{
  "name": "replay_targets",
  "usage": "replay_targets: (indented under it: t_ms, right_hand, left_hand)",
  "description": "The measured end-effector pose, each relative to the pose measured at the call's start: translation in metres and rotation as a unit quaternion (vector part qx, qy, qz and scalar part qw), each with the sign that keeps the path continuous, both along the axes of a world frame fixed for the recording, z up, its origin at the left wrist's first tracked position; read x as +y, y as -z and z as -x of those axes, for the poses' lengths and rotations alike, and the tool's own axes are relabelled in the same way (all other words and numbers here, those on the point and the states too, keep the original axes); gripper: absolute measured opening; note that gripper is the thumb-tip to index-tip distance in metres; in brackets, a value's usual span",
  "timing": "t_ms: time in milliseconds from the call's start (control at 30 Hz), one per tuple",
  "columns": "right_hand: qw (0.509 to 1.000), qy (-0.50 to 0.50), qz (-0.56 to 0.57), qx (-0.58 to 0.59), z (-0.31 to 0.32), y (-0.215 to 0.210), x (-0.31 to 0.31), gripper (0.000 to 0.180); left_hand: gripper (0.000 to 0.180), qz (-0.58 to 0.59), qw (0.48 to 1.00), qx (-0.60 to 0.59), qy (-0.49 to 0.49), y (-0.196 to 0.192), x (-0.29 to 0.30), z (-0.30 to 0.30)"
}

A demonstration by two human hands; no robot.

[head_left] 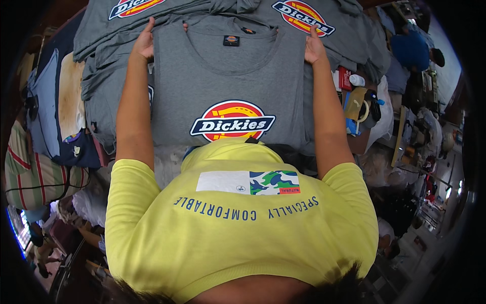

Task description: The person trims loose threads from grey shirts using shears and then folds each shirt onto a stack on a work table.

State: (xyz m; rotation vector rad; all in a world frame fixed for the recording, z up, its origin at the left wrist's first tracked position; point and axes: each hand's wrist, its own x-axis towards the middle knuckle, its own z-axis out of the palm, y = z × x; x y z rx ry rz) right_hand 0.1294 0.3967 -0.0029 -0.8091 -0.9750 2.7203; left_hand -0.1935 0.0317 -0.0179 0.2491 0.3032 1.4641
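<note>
A grey scoop-neck shirt [228, 83] lies spread in front of me, its neckline at the far end. It has a small black neck label and a red, yellow and dark blue print low on its front. My left hand [145, 44] grips the shirt's left shoulder edge, thumb outside and other fingers mostly hidden beneath the cloth; some fingertips show past the shoulder. On the opposite shoulder edge, my right hand [314, 49] has its thumb pointing away from me, its other fingers tucked behind the fabric. Both arms reach forward.
More grey printed shirts [349, 48] are heaped at the back and left. Right of my arm are a tape roll [363, 111], a white bottle [357, 80] and a red box [345, 79]. A scorched pad [71, 96] lies left. Another person [411, 50] is at far right.
</note>
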Motion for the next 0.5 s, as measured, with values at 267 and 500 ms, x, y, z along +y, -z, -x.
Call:
replay_targets:
  t_ms: [267, 500]
  right_hand:
    - [0.993, -0.035, -0.111, -0.038, -0.033, -0.024, -0.023, 0.069]
    - [0.864, -0.219, -0.383, -0.24, -0.159, -0.051, -0.072, 0.035]
  left_hand:
    - [0.07, 0.219, 0.948, 0.19, -0.135, -0.026, -0.008, -0.032]
    - [0.035, 0.364, 0.734, 0.57, -0.056, -0.046, -0.145, -0.113]
